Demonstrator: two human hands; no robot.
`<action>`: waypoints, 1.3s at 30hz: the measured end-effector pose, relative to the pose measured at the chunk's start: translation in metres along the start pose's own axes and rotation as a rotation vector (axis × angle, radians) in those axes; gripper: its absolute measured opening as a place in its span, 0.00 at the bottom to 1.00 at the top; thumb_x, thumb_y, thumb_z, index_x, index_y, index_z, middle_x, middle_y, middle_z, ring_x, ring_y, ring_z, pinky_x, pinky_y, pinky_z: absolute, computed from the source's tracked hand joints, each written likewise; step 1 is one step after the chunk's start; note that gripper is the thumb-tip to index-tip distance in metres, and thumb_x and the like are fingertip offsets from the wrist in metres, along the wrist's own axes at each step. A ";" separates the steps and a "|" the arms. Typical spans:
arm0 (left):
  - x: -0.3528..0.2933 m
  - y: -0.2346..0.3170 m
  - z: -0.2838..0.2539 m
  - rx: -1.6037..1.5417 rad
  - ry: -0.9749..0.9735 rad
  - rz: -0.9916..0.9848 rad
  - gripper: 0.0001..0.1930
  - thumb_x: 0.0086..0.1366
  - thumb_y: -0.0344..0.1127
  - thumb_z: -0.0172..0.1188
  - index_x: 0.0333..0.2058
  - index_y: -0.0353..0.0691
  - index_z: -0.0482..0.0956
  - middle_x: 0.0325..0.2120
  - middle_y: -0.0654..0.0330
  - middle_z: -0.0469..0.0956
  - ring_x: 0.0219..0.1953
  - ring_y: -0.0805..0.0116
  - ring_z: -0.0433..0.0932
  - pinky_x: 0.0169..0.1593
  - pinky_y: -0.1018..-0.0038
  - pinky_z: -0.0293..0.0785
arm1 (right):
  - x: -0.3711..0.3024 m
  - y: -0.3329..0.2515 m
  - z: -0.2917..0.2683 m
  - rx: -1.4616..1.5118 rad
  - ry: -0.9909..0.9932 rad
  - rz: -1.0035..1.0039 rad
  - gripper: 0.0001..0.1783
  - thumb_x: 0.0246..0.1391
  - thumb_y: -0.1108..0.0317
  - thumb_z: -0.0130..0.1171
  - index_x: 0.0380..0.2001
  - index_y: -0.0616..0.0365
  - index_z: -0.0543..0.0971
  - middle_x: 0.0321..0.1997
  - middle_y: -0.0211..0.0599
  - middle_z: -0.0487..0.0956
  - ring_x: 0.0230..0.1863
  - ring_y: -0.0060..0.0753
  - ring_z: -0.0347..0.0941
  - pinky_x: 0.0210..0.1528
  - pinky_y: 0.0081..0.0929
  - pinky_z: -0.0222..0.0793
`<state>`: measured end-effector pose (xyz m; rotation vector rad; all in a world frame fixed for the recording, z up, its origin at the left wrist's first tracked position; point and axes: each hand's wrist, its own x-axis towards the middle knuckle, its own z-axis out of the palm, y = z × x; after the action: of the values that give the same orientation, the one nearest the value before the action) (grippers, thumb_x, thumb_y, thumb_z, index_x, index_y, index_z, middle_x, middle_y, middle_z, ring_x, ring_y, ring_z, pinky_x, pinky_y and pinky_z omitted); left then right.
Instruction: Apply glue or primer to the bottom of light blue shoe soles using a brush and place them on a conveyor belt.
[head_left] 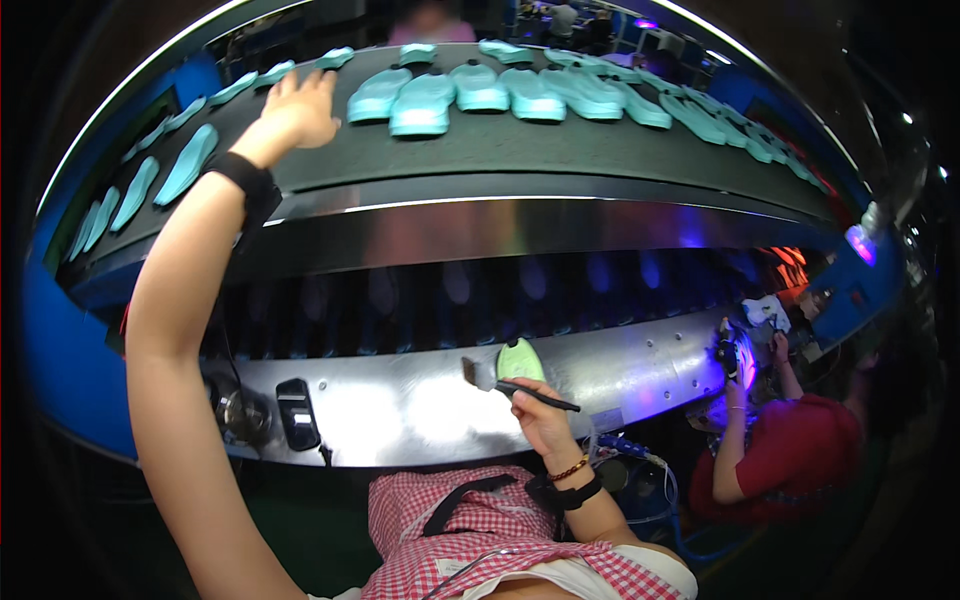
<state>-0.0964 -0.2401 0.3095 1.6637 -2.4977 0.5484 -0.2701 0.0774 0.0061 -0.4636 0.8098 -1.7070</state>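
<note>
Right hand (540,405), lower centre, grips a dark brush (520,388) and a pale green sole (520,360) — coating step, by appearance. Left hand (298,112), upper left, reaches spread and empty toward teal soles (480,92) on the conveyor belt (520,150) — next, a clean grasp.

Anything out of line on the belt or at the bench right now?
One thing: on the conveyor belt, a teal sole near the left hand overlaps its neighbour, while the others lie apart. The right hand holds a brush beside a pale green sole; nothing is spilled.
</note>
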 end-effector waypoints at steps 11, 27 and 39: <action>-0.040 -0.029 0.018 -0.238 -0.060 0.206 0.15 0.52 0.42 0.57 0.31 0.35 0.70 0.33 0.50 0.71 0.41 0.54 0.66 0.45 0.67 0.63 | -0.011 -0.001 -0.016 0.032 0.049 -0.014 0.11 0.47 0.78 0.51 0.37 0.63 0.74 0.39 0.40 0.74 0.37 0.25 0.69 0.42 0.20 0.63; -0.324 0.055 0.180 -2.948 -0.780 0.034 0.39 0.56 0.65 0.40 0.54 0.35 0.55 0.45 0.44 0.66 0.44 0.52 0.70 0.48 0.59 0.68 | 0.026 -0.008 0.020 -0.023 -0.016 -0.089 0.11 0.46 0.79 0.51 0.36 0.66 0.74 0.38 0.44 0.75 0.41 0.33 0.71 0.49 0.27 0.64; -0.330 0.118 0.202 -3.036 -0.654 -0.299 0.44 0.53 0.72 0.20 0.54 0.40 0.57 0.46 0.47 0.67 0.47 0.51 0.68 0.51 0.57 0.63 | 0.033 0.015 0.080 -0.525 -0.226 0.043 0.11 0.42 0.76 0.59 0.33 0.65 0.77 0.33 0.36 0.77 0.34 0.22 0.73 0.39 0.16 0.68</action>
<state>-0.0460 0.0192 0.0035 0.1988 -0.3607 -2.3337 -0.2159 0.0217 0.0465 -0.9695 1.0898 -1.3599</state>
